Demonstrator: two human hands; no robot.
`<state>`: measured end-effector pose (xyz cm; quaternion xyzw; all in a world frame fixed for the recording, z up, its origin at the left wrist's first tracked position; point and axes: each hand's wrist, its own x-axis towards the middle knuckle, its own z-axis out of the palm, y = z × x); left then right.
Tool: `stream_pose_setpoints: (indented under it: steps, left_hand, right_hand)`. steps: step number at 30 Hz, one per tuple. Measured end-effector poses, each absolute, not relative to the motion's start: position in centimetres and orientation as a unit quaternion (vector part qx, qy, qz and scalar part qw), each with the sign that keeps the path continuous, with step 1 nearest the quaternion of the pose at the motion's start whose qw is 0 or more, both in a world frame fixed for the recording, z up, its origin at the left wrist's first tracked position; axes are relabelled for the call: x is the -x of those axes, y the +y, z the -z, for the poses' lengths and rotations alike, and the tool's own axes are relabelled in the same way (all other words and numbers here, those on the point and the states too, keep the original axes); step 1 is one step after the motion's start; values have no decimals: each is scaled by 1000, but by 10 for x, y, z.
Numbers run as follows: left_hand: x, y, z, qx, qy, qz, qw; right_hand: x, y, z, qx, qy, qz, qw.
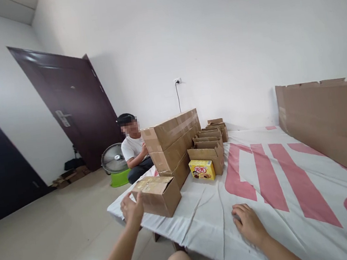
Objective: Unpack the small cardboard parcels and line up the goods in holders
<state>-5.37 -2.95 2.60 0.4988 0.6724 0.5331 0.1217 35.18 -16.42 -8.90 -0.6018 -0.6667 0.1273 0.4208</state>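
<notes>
A plain brown cardboard box (pixel 156 196) sits upright on the cloth-covered table (pixel 208 215), near its left edge. Shiny tape crosses the top, whose flaps are folded down, leaving a thin dark gap along the right-hand edge. Its sides look straight and uncrushed.

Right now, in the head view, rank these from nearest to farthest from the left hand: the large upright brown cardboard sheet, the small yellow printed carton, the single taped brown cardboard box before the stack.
1. Single taped brown cardboard box: immediately right of the left hand.
2. Small yellow printed carton: farther right.
3. Large upright brown cardboard sheet: far right side.
</notes>
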Motion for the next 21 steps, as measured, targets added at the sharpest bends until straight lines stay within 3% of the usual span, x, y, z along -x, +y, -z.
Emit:
stream_pose_setpoints:
  steps: [6,15,21]
  left_hand:
    - [63,2,-32,-468,672,-507,269]
    - [-77,-59,59,-610,526,-381,455]
    - [-161,-68,48,-617,447,-392,515]
  right_hand:
    - [-355,-160,97,582,-633,-148,488]
    - [-374,-149,113,596,-465,-203,622]
    - [-383,-149,114,600,-419,-172,659]
